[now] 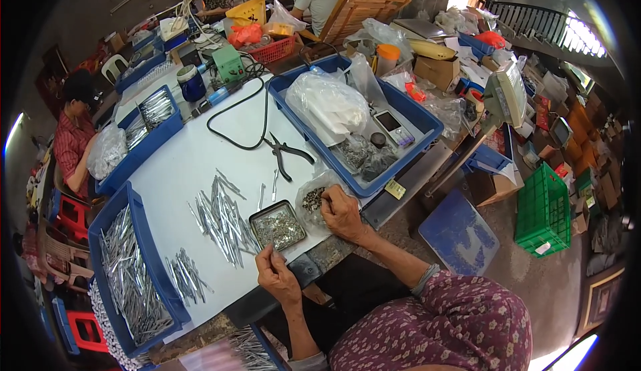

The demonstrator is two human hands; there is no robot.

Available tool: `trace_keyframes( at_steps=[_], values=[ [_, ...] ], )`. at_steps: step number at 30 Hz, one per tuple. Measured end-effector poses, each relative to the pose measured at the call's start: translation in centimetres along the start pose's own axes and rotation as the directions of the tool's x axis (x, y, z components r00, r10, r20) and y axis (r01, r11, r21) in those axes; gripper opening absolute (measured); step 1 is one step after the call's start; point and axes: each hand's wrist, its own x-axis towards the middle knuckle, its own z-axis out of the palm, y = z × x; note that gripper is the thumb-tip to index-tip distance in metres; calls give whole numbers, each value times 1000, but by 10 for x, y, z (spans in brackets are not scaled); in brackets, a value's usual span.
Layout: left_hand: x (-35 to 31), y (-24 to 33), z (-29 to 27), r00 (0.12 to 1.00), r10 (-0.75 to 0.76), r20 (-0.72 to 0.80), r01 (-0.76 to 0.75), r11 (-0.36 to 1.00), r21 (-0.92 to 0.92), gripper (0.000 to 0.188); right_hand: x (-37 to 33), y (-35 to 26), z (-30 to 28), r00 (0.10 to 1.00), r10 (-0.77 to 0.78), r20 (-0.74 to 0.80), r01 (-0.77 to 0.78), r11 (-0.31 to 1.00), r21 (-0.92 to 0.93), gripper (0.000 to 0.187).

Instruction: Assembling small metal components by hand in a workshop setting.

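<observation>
My right hand (pixel 342 213) is closed in a pinch at the right side of a clear plastic bag (pixel 308 219) holding small metal parts (pixel 312 199). What its fingertips hold is hidden. Just in front of a small square tray (pixel 292 243), my left hand (pixel 278 279) has its fingers curled together; anything between them is too small to name. Tiny shiny parts (pixel 277 228) cover the tray's bottom. To the left, a loose pile of slim silver metal pieces (pixel 224 224) lies on the white table surface (pixel 193 164), with a smaller pile (pixel 185 275) nearer me.
A blue bin (pixel 137 264) full of silver pieces stands at the left. Black-handled pliers (pixel 287 156) lie beyond the small tray. Farther right, a large blue tray (pixel 427 129) holds plastic bags and a phone-like device (pixel 392 127). Another person (pixel 75 131) sits at the far left.
</observation>
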Motion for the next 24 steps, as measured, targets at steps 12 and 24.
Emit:
trace_keyframes(
  at_steps=[12,24],
  values=[
    [-1,0,1,1000,1,-11,-1,1000,20,12,0,0,-2,1000,14,1,-14,999,37,13],
    [1,-4,1,996,77,-39,-76,996,40,12,-1,-1,-2,999,29,14,-30,998,55,13]
  ],
)
